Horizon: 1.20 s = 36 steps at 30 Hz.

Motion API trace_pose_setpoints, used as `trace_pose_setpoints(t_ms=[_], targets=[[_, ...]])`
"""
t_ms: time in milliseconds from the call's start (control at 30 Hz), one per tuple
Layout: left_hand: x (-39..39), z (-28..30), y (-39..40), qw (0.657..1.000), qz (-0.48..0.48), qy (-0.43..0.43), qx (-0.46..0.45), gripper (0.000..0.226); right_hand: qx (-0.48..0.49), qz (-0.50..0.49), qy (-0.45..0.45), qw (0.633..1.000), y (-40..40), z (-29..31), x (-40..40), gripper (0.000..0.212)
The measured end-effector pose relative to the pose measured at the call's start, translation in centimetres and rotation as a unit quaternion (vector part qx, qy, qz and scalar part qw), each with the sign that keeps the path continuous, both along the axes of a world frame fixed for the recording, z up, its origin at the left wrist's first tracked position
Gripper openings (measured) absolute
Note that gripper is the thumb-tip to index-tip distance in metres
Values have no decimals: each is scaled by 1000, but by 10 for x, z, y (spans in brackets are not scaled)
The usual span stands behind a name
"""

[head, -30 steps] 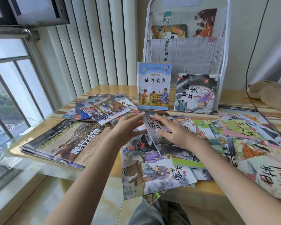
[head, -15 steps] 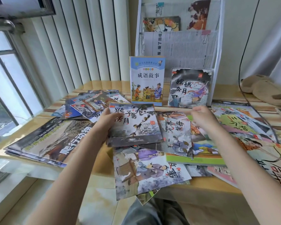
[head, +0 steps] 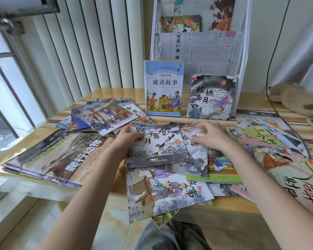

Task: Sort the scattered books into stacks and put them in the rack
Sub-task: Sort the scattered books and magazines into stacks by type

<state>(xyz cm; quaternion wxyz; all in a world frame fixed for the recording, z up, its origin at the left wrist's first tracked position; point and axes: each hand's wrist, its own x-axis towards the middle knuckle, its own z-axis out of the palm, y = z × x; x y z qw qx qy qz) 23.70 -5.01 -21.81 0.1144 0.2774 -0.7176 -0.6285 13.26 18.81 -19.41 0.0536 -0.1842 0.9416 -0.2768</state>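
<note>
Grey monkey book (head: 157,143) upright toward viewer

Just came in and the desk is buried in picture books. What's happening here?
A person is sorting children's picture books. The left hand grips the left edge of a grey monkey-cover book, while the right hand pinches the book beside it, which lies partly under the monkey book. Many more books lie scattered over the wooden desk. Two books stand upright against the white rack, which already holds a few.
</note>
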Motion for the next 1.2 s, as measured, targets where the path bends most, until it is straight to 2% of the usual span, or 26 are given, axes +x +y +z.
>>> trace_pose_setpoints(t_ms=[33, 133, 200, 300, 400, 467, 533, 600, 833, 1000, 1100, 1200], targets=[[0, -1, -1, 1000, 6, 2, 3, 33, 34, 32, 21, 999, -1, -1, 3, 60], [0, -1, 0, 999, 32, 14, 8, 24, 88, 99, 11, 991, -5, 0, 7, 72], [-2, -3, 0, 998, 59, 29, 18, 15, 93, 79, 34, 992, -6, 1, 5, 63], [-5, -5, 2, 995, 91, 37, 13, 20, 87, 63, 36, 994, -7, 6, 2, 50], [-6, -8, 1, 992, 112, 54, 21, 27, 15, 37, 21, 999, -5, 12, 2, 46], [-4, -7, 2, 991, 119, 56, 7, 26, -76, -34, 38, 996, 0, 13, 1, 37], [-4, -9, 2, 991, 119, 49, -17, 44, -179, -137, 51, 973, 7, 9, -2, 30], [-4, -11, 4, 991, 116, 50, -50, 59, -237, -179, 38, 954, 12, 3, -5, 26], [-1, -10, 9, 995, 81, 33, -54, 73, -293, -115, 46, 948, -9, 3, 10, 17], [3, -8, 5, 994, 91, 58, -11, 41, -262, -1, 25, 965, -36, 12, 23, 25], [7, -8, -2, 990, 87, 83, 73, 53, -208, -5, -11, 978, -31, 16, 18, 30], [6, -6, -3, 987, 74, 103, 96, 82, -281, -2, -138, 950, -27, 14, 15, 35]])
